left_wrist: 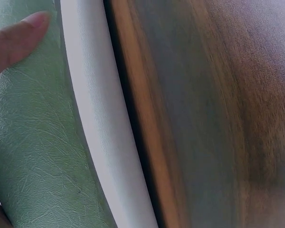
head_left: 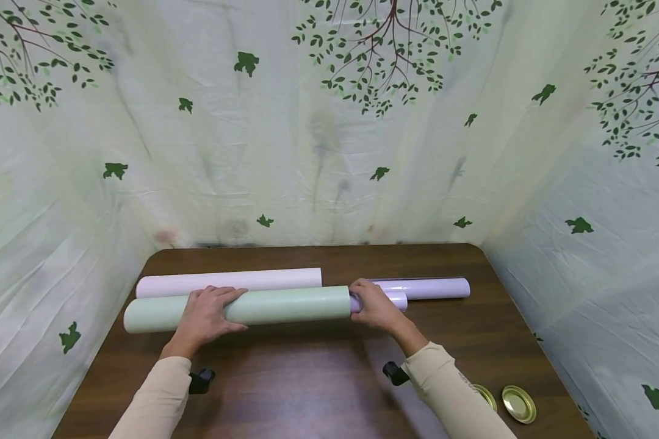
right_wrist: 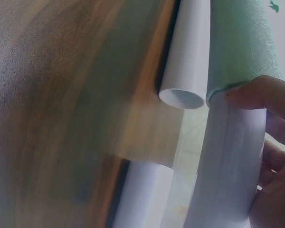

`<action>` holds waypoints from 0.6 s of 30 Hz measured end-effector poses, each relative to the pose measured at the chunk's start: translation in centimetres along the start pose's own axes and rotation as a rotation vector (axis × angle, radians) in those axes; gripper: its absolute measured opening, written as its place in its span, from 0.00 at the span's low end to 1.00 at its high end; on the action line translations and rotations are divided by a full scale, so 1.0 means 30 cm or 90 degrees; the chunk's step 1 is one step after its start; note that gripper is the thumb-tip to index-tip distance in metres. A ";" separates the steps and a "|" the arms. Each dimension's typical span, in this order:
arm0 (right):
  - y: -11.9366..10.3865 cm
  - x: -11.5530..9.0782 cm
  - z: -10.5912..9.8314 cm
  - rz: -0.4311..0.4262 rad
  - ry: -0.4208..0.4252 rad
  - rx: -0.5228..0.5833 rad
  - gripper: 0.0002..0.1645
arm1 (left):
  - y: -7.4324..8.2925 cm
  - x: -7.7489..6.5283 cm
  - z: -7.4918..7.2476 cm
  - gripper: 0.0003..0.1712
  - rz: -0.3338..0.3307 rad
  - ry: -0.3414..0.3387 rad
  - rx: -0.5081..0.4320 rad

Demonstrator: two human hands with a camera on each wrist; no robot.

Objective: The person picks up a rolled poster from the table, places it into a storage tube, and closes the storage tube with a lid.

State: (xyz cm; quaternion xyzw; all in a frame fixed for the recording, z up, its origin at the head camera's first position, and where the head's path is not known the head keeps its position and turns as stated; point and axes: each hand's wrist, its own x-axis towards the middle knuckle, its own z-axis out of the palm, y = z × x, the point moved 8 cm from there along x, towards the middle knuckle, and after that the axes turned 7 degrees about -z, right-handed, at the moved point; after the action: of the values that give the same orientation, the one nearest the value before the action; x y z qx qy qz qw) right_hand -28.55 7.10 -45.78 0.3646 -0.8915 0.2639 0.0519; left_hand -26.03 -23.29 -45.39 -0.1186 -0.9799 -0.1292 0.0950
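Note:
A pale green roll (head_left: 291, 306) with a finely creased surface lies across both hands, raised over the table. My left hand (head_left: 207, 317) grips it left of the middle, fingers over the top and thumb along the near side. From its right end sticks out a slimmer lavender-white roll (head_left: 399, 300). There my right hand (head_left: 376, 308) holds the slimmer roll, its thumb (right_wrist: 251, 92) right at the green edge. Behind the green roll lies a white roll (head_left: 230, 280), its open hollow end showing in the right wrist view.
Another lavender roll (head_left: 439, 288), glossy as if wrapped in clear film, lies at the back right. Two gold-coloured round lids (head_left: 518, 403) lie near the right forearm. A leaf-printed curtain (head_left: 329, 152) surrounds the back and sides of the brown wooden table (head_left: 296, 390).

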 end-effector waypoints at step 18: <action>0.055 -0.055 -0.111 0.018 0.000 0.037 0.33 | -0.007 -0.003 -0.007 0.44 0.007 0.002 0.000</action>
State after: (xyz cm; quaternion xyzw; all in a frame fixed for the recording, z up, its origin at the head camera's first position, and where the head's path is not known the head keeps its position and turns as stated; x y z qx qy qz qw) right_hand -28.79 10.80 -44.14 0.3534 -0.8886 0.2900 0.0373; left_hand -25.97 -23.56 -45.26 -0.1236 -0.9791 -0.1287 0.0973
